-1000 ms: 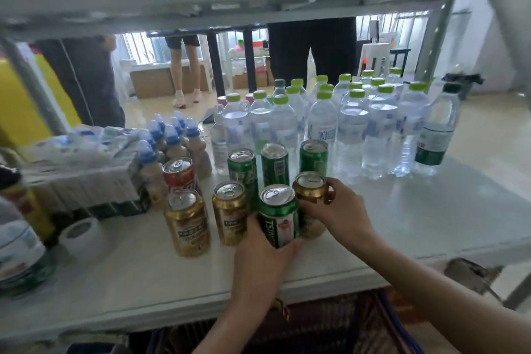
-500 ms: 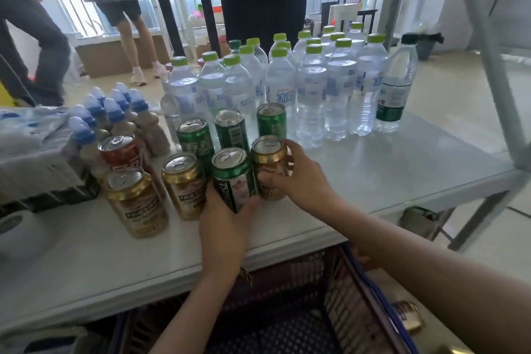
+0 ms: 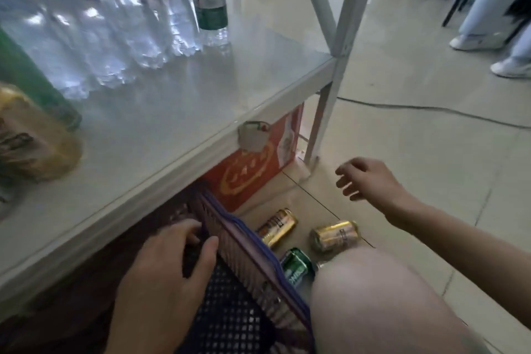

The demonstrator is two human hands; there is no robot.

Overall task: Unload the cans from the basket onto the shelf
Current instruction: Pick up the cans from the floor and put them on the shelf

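Note:
The dark mesh basket (image 3: 247, 256) with a blue rim sits under the white shelf (image 3: 178, 112). My left hand (image 3: 166, 270) hangs over the basket's inside, fingers spread and holding nothing. My right hand (image 3: 365, 178) hovers open above the floor to the right of the basket. Three cans lie on the floor beside the basket: a gold can (image 3: 277, 227), a second gold can (image 3: 334, 235) and a green can (image 3: 297, 266) by my knee (image 3: 373, 296). At the shelf's left edge stand a blurred gold can (image 3: 31, 141) and a green can (image 3: 31, 80).
Clear water bottles (image 3: 115, 23) crowd the back of the shelf. A red carton (image 3: 253, 172) stands under the shelf by its leg (image 3: 319, 126). A black cable (image 3: 431, 109) crosses the floor. A person's legs and white shoes (image 3: 482, 40) are at the far right.
Both hands have let go of the cans on the shelf and dropped. The left is now over the basket, the right over the floor. The view has swung down and right.

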